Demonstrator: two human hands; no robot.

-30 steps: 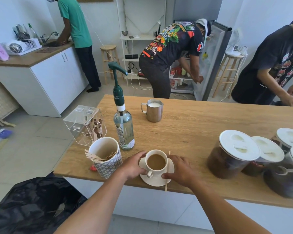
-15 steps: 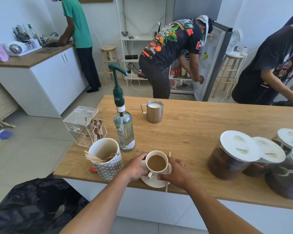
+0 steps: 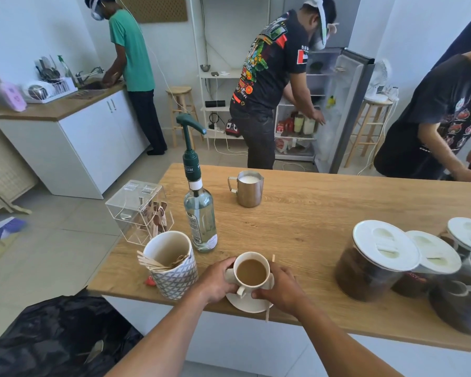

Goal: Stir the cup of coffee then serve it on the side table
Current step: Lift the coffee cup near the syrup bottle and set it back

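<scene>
A white cup of milky coffee (image 3: 251, 272) stands on a white saucer (image 3: 249, 303) at the near edge of the wooden counter (image 3: 324, 213). My left hand (image 3: 216, 280) grips the saucer's left rim, fingers curled round it. My right hand (image 3: 282, 291) grips the saucer's right side, thumb near the cup's handle. A wooden stir stick (image 3: 268, 311) lies under my right hand, one end poking past the counter's edge, the other showing behind the cup.
Left of the cup stand a patterned cup of wooden sticks (image 3: 172, 268), a pump bottle (image 3: 199, 210) and a clear box (image 3: 140, 212). A steel milk jug (image 3: 248, 189) sits behind. Lidded coffee jars (image 3: 375, 259) crowd the right. A black bag (image 3: 52, 338) lies below. Three people work around the room.
Both hands have closed tighter round the saucer and the cup has shifted slightly toward the counter's edge. The person at the fridge has straightened up.
</scene>
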